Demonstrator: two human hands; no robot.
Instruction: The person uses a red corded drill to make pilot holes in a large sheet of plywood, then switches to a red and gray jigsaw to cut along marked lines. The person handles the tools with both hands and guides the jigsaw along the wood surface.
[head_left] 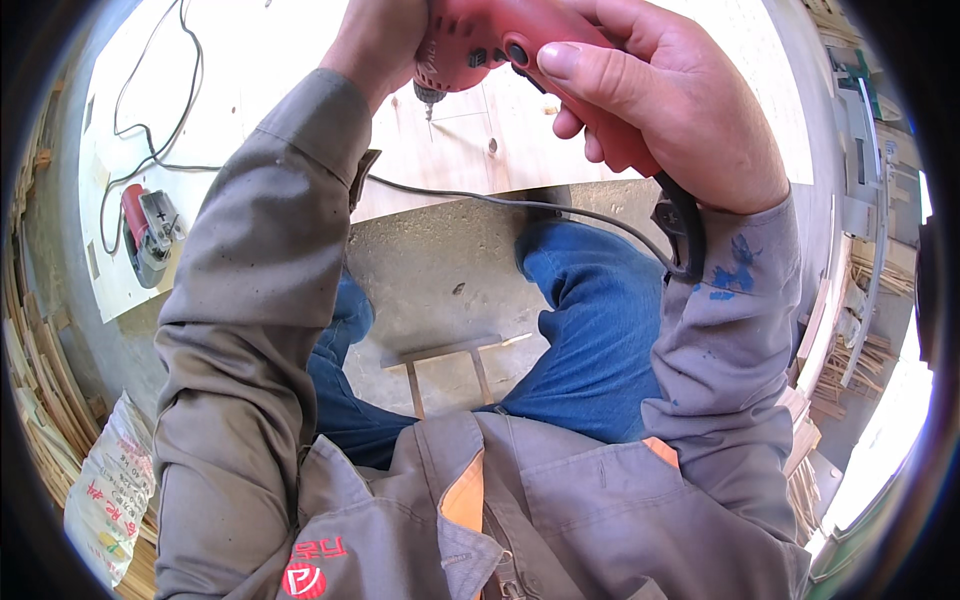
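Observation:
A red corded power drill [465, 50] lies across the top of the view, its chuck and thin bit pointing down at a pale wooden board [400, 150]. The bit's tip is at or just above the board, beside a thin drawn line; contact is unclear. My right hand [690, 110] wraps round the drill's rear handle, thumb along its upper side. My left hand [385, 40] is closed against the front of the drill body, with its fingers mostly hidden behind the tool. From the handle, a black cord [600, 215] runs left under my left forearm.
At the board's left end lies a red and grey power tool [150, 230] with a dark cord. Wood strips [50, 380] and a white printed sack [112, 490] are at far left. More strips [855, 375] lie at right. My knees flank the concrete floor [440, 270].

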